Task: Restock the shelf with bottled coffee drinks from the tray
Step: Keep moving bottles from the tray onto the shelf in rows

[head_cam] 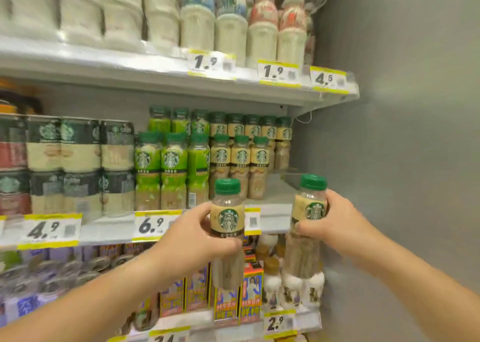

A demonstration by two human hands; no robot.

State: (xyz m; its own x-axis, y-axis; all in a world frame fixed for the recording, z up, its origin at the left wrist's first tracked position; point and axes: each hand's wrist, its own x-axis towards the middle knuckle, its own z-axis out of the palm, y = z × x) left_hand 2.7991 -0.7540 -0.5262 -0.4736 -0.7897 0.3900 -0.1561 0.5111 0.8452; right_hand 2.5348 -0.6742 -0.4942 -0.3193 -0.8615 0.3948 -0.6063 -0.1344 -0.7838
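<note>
The top shelf edge point(155, 63) has yellow price tags: 1.9 point(211, 62), 1.9 point(279, 71) and 4.5 point(327, 79). The middle shelf edge point(109, 228) has tags 4.9 point(49, 229) and 6.9 point(153, 224). The bottom tag point(279, 323) says 2.9. The bottle point(227, 218) in the left hand and the bottle point(310, 211) in the right hand show a green mermaid logo.

We face white metal shelving point(145, 66) fronted with yellow-edged price tags point(211, 62), its right end meeting a plain grey wall point(405, 139) under even light.
</note>
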